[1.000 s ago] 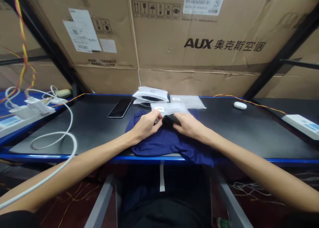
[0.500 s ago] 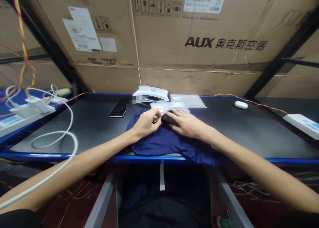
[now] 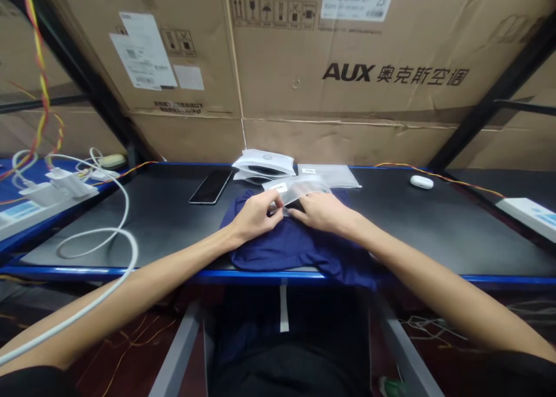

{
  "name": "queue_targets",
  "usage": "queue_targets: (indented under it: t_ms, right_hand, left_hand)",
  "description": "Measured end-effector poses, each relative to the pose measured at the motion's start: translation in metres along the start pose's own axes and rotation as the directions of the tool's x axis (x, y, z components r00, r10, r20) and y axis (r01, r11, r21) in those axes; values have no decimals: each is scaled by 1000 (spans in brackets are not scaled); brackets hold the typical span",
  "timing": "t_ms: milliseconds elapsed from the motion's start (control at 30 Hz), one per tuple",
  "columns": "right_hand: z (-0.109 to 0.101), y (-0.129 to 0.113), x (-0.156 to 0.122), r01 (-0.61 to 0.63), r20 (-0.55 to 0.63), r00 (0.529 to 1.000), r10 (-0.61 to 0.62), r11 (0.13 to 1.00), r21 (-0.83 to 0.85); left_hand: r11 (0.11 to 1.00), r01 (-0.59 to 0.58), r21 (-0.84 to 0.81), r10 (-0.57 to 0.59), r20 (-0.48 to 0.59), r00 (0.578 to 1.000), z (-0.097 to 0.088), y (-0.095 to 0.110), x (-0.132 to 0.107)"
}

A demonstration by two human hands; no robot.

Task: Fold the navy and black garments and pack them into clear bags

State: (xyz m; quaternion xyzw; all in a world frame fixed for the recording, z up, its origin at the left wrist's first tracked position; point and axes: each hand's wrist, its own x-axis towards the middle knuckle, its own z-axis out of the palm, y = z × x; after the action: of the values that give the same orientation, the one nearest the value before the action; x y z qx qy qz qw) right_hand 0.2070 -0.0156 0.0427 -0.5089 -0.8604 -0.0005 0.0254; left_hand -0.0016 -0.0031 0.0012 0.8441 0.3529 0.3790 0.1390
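Observation:
My left hand [image 3: 259, 214] pinches the near edge of a frosted plastic bag [image 3: 299, 186] at its mouth, thumb against forefinger. My right hand [image 3: 324, 212] reaches into that bag, its fingers partly seen through the film and its thumb outside. Between thumb and fingers a small dark patch of a soft-looking black item [image 3: 296, 203] shows; most of it is hidden, and its kind is unclear. Below both hands lies a crumpled navy cloth [image 3: 278, 249] that hangs over the table's front edge.
Behind the hands are a stack of white packets [image 3: 266, 161] and another frosted bag [image 3: 334, 176]. A phone [image 3: 211, 187] lies left, a white earbud case [image 3: 421, 182] right. Power strips [image 3: 532, 214] sit at both sides. A white cable [image 3: 130, 241] loops over my left forearm. Cardboard boxes [image 3: 278, 96] wall the back.
My right hand has pushed further into the bag with the black item, so less of the item shows. The left hand keeps its pinch on the bag's edge.

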Motion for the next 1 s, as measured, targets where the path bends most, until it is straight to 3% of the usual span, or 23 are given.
queue_targets:
  t_ms: [133, 200, 467, 667, 800, 1000]
  right_hand:
    - [-11, 28, -12, 232, 102, 962, -252, 957, 177]
    - [-12, 36, -13, 271, 107, 950, -293, 946, 178]
    - [5, 9, -2, 120, 38, 992, -118, 992, -48]
    - [8, -12, 10, -47, -6, 999, 47, 995, -84]
    - [6, -8, 7, -38, -39, 999, 36, 997, -68]
    - [3, 14, -13, 120, -8, 993, -120, 992, 43]
  left_hand:
    - [1000, 6, -11, -6, -10, 1000, -1, 0, 2]
    - [1000, 9, -17, -10, -11, 1000, -2, 1, 2]
    - [999, -3, -33, 4, 9, 1000, -4, 3, 1]
    - [999, -35, -4, 35, 55, 998, -6, 2, 0]
    - [1000, -18, 1, 18, 6, 1000, -6, 2, 1]
    - [1000, -15, -10, 15, -24, 1000, -8, 2, 3]
